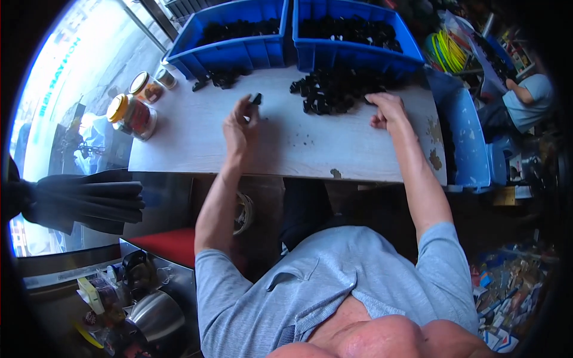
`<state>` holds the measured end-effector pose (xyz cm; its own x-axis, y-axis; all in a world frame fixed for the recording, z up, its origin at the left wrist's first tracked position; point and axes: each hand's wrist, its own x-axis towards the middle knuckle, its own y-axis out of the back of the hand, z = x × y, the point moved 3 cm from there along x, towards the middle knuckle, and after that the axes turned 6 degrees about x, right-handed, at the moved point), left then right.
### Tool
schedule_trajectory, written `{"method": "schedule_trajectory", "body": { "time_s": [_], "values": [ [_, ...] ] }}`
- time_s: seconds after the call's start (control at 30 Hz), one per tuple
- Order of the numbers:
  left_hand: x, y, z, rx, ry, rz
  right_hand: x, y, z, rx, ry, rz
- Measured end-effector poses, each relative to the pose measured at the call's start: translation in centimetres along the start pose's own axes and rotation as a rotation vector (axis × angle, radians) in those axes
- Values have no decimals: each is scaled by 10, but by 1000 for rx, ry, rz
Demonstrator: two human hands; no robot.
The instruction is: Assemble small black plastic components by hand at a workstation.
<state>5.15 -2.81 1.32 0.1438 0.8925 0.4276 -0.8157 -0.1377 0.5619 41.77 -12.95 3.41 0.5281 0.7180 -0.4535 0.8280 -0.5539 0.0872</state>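
Left hand [240, 122] pinches one small black chunky piece [256, 99], left of the loose heap of similar black pieces [328, 90] far on the worn white tabletop [286, 156]; heap runs left-right, right hand [389, 110] nearer, at its right end, half-curled, can't tell if holding.

piece [256, 99]: small, black, held, left of pile [325, 92] | pile: loose black pieces, heaped | cluster [221, 79]: black, low, spread out, farther left of pile
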Motion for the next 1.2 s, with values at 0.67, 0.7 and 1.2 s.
{"method": "schedule_trajectory", "body": {
  "time_s": [0.67, 0.7, 1.2],
  "values": [
    [-59, -111, 111, -910, 225, -289, -74, -43, 44, 212, 229, -319],
    [-57, -110, 108, -911, 217, -289, -76, -44, 43, 206, 217, -305],
    [-64, -72, 111, -60, -509, -383, -67, -57, 44, -145, 65, -312]
  ]
}}
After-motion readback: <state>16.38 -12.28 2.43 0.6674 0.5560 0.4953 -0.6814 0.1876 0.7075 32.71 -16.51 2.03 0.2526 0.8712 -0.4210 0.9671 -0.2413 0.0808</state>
